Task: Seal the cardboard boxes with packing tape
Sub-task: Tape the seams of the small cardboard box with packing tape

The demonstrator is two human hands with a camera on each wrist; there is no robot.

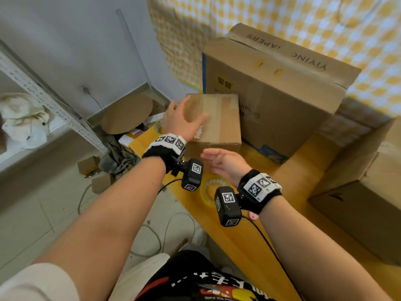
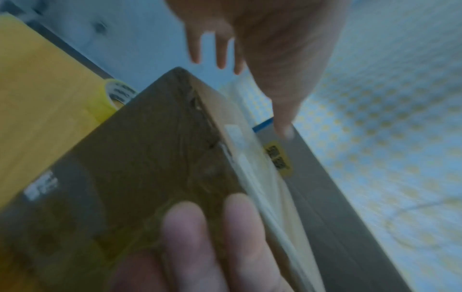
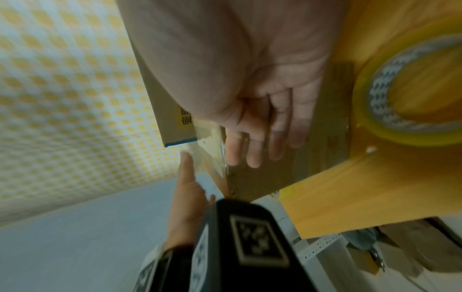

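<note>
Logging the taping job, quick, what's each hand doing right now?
Left hand: open, fingers spread over the small cardboard box, holding nothing.
Right hand: open, by the box's near side, holding nothing.

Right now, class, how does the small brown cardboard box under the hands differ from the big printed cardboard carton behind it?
The small brown cardboard box is far lower than the big printed cardboard carton. The small box has clear tape along its top and the left hand over it; no hand touches the carton. The carton bears printed lettering. Both are closed brown cardboard on the yellow wooden table.

Two hands at a small cardboard box.
Left hand rests spread on its top; right hand open before it.
</note>
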